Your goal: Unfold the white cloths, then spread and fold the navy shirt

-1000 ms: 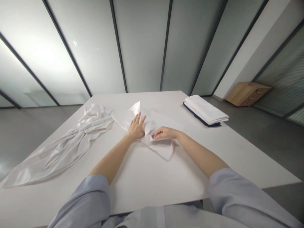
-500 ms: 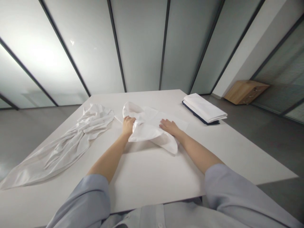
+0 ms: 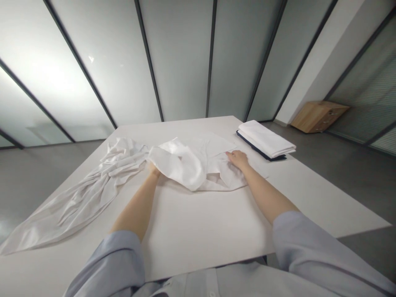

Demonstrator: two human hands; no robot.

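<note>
Hands and fabric on a white table (image 3: 198, 239), seen from the head-worn camera. The white cloth (image 3: 213, 165) lies near the table's middle, somewhat toward the far edge. Its right portion rests spread on the tabletop. Its left portion rises in a rounded fold that drapes over the left hand (image 3: 154, 169). Only the heel and wrist of that hand show beneath the fabric, so it cannot be told whether its fingers grip the cloth or merely support it. The right hand (image 3: 237, 158) lies palm down on the cloth's right part, fingers extended and close together, resting on the fabric without closing on it. Both forearms are bare, with pale blue sleeves (image 3: 309, 247) ending near the elbows.

A crumpled sheet (image 3: 93, 189), also white, stretches from just beside the left hand toward the table's near left corner. It seems to touch the draped cloth, though white on white leaves the boundary uncertain. A folded stack (image 3: 266, 140) of white fabric on a dark layer sits at the far right edge, apart from the right hand. Behind the table stand frosted glass panels (image 3: 182, 62) in dark frames, and a wooden cabinet (image 3: 318, 115) rests on the grey floor at far right.
</note>
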